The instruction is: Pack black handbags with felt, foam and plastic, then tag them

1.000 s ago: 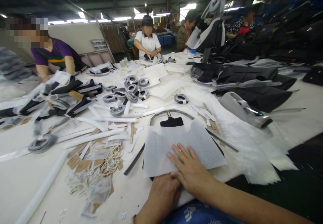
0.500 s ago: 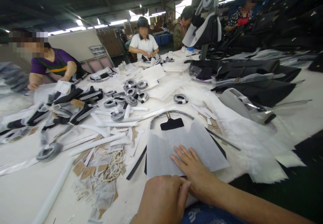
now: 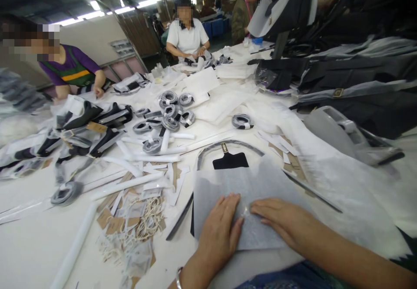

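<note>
A sheet of pale tissue paper (image 3: 224, 182) lies over a black bag, whose dark edge shows at the left side. My left hand (image 3: 221, 226) rests flat on the paper, fingers stretched forward. On the paper's right half lies my right hand (image 3: 282, 219), its fingers pointing left toward the other hand. Between the fingertips a small shiny clear spot (image 3: 246, 210) shows on the paper. Beyond the sheet stick out a black flap (image 3: 230, 161) with a gold buckle (image 3: 223, 147) and a wrapped curved handle (image 3: 208, 149). Most of the bag is hidden.
Wrapped strap coils (image 3: 171, 111) lie mid-table. Tags with strings (image 3: 146, 219) and white tubes (image 3: 78, 232) are at left, near piled black wrapped parts (image 3: 87, 124). Black bags (image 3: 365, 74) and white sheets (image 3: 345, 193) lie right. Co-workers stand across the table, including a person in white (image 3: 187, 37).
My left hand has gone from a closed fist at the paper's near edge to lying flat on it. My right hand has turned and shifted right. The view has tilted down.
</note>
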Motion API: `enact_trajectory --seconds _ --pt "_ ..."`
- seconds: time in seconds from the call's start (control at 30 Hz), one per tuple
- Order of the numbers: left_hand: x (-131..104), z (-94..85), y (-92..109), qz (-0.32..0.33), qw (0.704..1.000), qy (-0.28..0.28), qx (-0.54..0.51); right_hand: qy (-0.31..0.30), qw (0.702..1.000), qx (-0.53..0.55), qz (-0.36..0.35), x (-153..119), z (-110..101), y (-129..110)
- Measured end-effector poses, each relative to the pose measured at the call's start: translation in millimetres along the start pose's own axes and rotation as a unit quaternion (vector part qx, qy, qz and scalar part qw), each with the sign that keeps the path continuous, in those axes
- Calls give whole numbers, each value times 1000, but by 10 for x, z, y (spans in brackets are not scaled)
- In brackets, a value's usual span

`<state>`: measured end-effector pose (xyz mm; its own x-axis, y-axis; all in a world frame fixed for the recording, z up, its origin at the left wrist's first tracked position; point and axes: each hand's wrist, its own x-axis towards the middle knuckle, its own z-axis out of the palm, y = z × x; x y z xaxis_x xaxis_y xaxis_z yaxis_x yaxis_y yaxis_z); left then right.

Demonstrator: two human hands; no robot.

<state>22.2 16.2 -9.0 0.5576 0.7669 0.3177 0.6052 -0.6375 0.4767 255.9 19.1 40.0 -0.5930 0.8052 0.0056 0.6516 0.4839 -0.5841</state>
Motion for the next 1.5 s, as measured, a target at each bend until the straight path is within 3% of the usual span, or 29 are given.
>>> enact_trajectory --seconds 0.2,0.47,0.8,0.97,1.17,1.4,1.5 --pt "38 -56 3 -16 999 -19 -30 1 999 -35 -11 -40 76 285" --pt "104 3 -71 -11 999 -28 -37 -42 993 -106 -39 -105 141 344" --pt "114 -37 -64 -23 998 -37 -43 -33 993 -80 -81 -12 61 286" --pt "93 -27 -54 -15 999 -40 -1 -27 992 -83 -94 -43 37 336" --pt "61 23 -69 24 996 -46 77 -48 977 -165 -127 -68 77 359" --pt "105 -169 -127 14 982 -130 135 -52 970 -208 -117 -18 73 382" --pt "96 -200 -200 29 985 -99 138 -29 961 -245 -123 -37 70 473"
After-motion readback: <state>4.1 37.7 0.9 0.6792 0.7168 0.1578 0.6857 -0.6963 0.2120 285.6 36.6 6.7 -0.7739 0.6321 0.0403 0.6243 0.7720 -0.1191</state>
